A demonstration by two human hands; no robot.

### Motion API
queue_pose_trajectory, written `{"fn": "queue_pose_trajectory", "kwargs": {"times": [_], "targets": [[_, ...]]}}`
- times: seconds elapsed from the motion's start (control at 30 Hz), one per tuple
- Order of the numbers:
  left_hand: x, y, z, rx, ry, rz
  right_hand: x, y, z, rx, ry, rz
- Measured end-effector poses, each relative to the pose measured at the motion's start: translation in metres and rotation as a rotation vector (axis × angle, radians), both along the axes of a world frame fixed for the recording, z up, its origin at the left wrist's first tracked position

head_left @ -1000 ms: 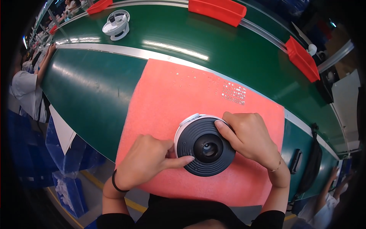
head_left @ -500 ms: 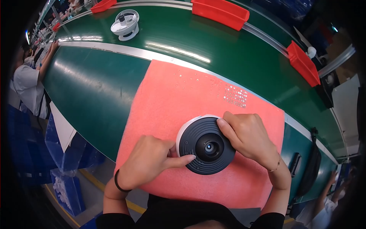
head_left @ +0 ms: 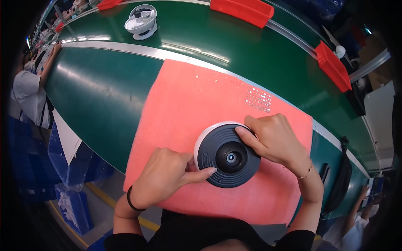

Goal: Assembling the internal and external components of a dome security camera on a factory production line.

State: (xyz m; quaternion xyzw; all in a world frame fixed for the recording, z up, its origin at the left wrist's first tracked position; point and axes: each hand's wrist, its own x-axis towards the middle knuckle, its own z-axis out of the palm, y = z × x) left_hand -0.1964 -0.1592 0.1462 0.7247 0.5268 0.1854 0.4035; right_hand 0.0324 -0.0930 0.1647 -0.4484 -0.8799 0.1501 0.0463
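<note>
Green worktop (head_left: pixel 94 90) is stretching across the scene, with a glossier green belt (head_left: pixel 188 33) running along its far side behind a pale metal strip (head_left: pixel 121 51). At far left, a worker in a light top (head_left: pixel 29 94) is reaching toward the bench. Near left, a blue bin (head_left: pixel 83 215) is standing on the floor, holding white pieces (head_left: pixel 67 207). On the belt, left of centre, a white unit (head_left: pixel 142 25) is sitting. Right of it, a pink mat (head_left: pixel 167 113) is covering the worktop. The left hand (head_left: pixel 163 171), with a black band (head_left: pixel 131 198) at its wrist, is pinching the left edge of a dark, ridged disc (head_left: pixel 213 146), thumb on its face. Above the near part of the mat, the disc is facing upward, its black lens (head_left: pixel 230 157) showing at the centre and its white rim at far left; contact with the mat cannot be told. Beyond, small metal pieces (head_left: pixel 258 100) are lying in rows. The right hand (head_left: pixel 272 140) is gripping the disc's far-right edge, thumb on top. At far right, a red tray (head_left: pixel 333 66) is resting beside the belt.
</note>
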Motion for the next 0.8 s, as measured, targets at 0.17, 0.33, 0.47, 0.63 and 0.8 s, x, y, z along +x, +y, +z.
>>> {"fn": "queue_pose_trajectory", "kwargs": {"times": [0.17, 0.33, 0.47, 0.63, 0.8], "targets": [[0.001, -0.003, -0.001, 0.065, 0.057, 0.036, 0.001, 0.001, 0.000, -0.020, -0.017, 0.024], [-0.002, 0.002, 0.001, 0.079, 0.040, 0.005, -0.002, 0.005, 0.004, -0.092, -0.069, 0.021], [-0.005, 0.003, 0.000, 0.102, 0.127, -0.054, 0.000, 0.005, 0.003, -0.120, -0.053, 0.038], [-0.005, 0.000, -0.009, 0.199, 0.145, -0.051, -0.001, -0.005, 0.000, 0.012, -0.031, 0.006], [-0.007, 0.012, 0.000, 0.125, 0.292, -0.083, -0.003, -0.008, 0.000, 0.078, -0.105, -0.027]]}}
